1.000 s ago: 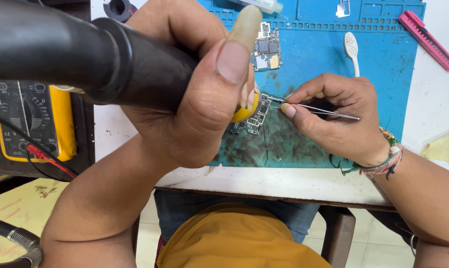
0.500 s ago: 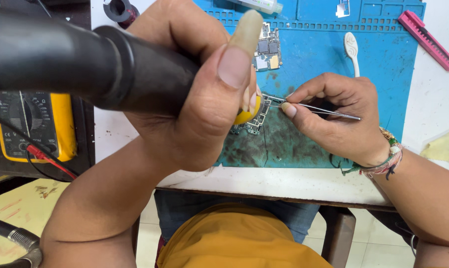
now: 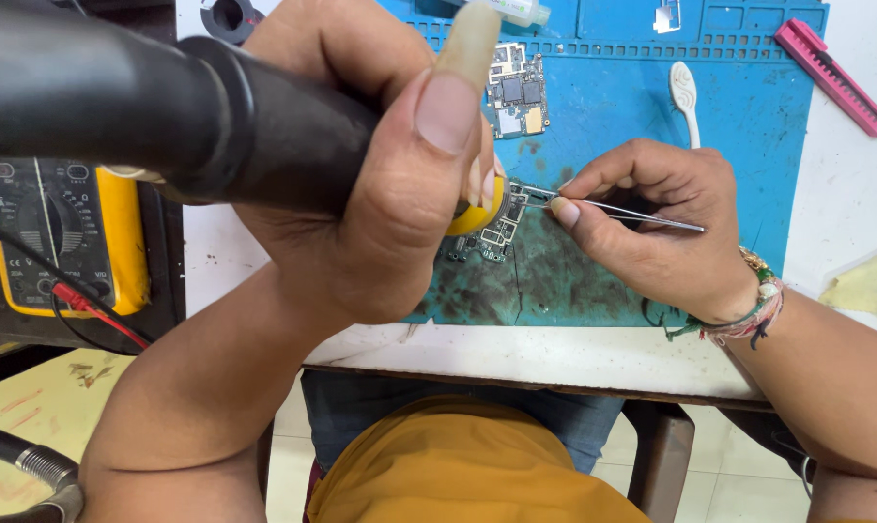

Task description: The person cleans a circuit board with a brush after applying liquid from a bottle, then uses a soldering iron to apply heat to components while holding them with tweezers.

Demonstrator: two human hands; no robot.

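Left hand (image 3: 380, 184) is wrapped in a closed fist around the thick black handle of a hot-air tool (image 3: 148, 107), thumb pressed flat along the top; the tool's yellow-tipped nozzle end (image 3: 482, 208) points down just over a small circuit board (image 3: 501, 228). That board lies on the blue work mat (image 3: 748, 165), near the mat's front edge and left of its middle, on a patch darkened by soot and residue. Right hand (image 3: 651, 232) pinches a pair of thin metal tweezers (image 3: 622, 211) between thumb and forefinger, remaining fingers curled under; the tweezer tips reach the right edge of the board (whether they grip a part there is too small to tell). A beaded bracelet (image 3: 748, 305) sits on the right wrist. A second, larger circuit board (image 3: 518, 89) lies toward the back of the mat, apart from the first. A white brush (image 3: 685, 92) lies on the mat behind the right hand; a pink tool (image 3: 830, 76) lies on the white table off the mat's back right corner. A yellow multimeter (image 3: 65, 232) with a red probe lead rests at the left side.
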